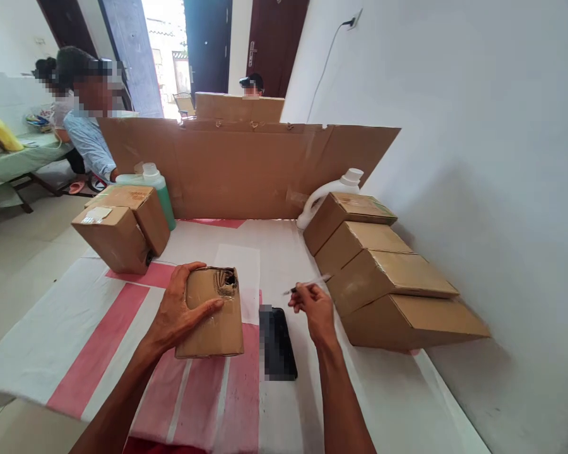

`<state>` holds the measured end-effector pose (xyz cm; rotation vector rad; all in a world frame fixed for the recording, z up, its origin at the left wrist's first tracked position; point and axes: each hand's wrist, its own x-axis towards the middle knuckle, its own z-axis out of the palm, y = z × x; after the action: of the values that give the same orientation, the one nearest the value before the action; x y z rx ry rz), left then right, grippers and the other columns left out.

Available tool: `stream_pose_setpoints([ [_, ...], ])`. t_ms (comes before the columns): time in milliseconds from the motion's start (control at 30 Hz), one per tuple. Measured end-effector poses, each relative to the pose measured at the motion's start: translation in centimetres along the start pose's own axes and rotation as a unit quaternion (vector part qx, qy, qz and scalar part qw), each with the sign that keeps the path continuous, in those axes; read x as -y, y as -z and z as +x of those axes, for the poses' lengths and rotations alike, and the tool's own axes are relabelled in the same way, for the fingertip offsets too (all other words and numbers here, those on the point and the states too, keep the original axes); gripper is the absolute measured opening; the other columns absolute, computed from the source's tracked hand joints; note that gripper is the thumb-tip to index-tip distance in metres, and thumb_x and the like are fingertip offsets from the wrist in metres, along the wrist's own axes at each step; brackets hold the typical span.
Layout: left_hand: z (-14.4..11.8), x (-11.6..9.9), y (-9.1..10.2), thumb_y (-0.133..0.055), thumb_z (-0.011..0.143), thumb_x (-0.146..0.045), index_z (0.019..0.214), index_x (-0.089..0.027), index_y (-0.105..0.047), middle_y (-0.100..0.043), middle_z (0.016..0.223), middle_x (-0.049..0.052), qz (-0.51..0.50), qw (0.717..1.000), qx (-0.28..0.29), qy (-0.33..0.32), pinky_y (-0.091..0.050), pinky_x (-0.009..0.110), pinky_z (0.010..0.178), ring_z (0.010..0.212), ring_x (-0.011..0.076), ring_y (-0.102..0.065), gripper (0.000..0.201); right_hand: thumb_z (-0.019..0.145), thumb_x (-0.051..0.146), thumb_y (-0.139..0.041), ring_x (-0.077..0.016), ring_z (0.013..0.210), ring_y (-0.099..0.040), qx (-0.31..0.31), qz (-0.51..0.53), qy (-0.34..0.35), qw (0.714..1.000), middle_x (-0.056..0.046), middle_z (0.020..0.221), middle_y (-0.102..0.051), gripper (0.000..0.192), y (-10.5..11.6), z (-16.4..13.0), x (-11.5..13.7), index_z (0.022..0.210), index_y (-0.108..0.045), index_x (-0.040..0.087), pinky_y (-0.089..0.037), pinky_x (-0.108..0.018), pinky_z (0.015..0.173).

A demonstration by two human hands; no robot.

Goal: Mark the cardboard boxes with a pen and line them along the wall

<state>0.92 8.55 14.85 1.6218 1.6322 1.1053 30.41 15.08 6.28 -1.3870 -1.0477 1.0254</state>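
Note:
My left hand [184, 309] grips a small cardboard box [213, 331] from its left side, thumb across the top and fingers along the far edge. The box has a crumpled, torn spot with a dark hole near its far right corner. To the right, my right hand [315, 306] is closed around a slim pen [292, 291], its dark tip pointing left. Between the hands, nearer to me, a black phone [284, 343] lies on the table. A sheet of white paper [243, 258] lies beyond the box, partly hidden by it.
Several cardboard boxes [383, 271] stand in a row along the right wall, a white jug [331, 189] behind them. Two more boxes [118, 233] and a green-liquid bottle [163, 192] stand at the left. A cardboard panel [246, 167] closes off the far edge. Other people [89, 139] sit beyond.

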Motion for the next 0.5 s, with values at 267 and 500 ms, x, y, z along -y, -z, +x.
stream_pose_setpoints([
  [267,-0.4,-0.9,-0.6,-0.083,0.077,-0.033,0.130,-0.029,-0.052,-0.057,0.132,0.006,0.006,0.999,-0.005,-0.039,-0.048,0.044,0.106,0.126,0.0281,-0.055,0.062,0.093,0.039,-0.069,-0.0150,0.071,-0.067,0.140,0.221,0.109,0.959,-0.003,0.092,-0.072,0.017,-6.9,-6.0,8.5,0.091,-0.066,0.022,-0.051,-0.026,0.058],
  [500,-0.9,-0.9,-1.0,-0.082,0.075,-0.024,0.130,-0.029,-0.051,-0.055,0.129,0.005,0.006,0.999,0.002,-0.049,-0.048,0.044,0.105,0.123,0.0270,-0.055,0.064,0.096,0.042,-0.065,-0.0083,0.053,-0.049,0.169,0.126,0.109,0.972,0.003,0.066,-0.063,0.023,-8.2,-6.0,8.1,0.091,-0.066,0.020,-0.040,-0.022,0.052],
])
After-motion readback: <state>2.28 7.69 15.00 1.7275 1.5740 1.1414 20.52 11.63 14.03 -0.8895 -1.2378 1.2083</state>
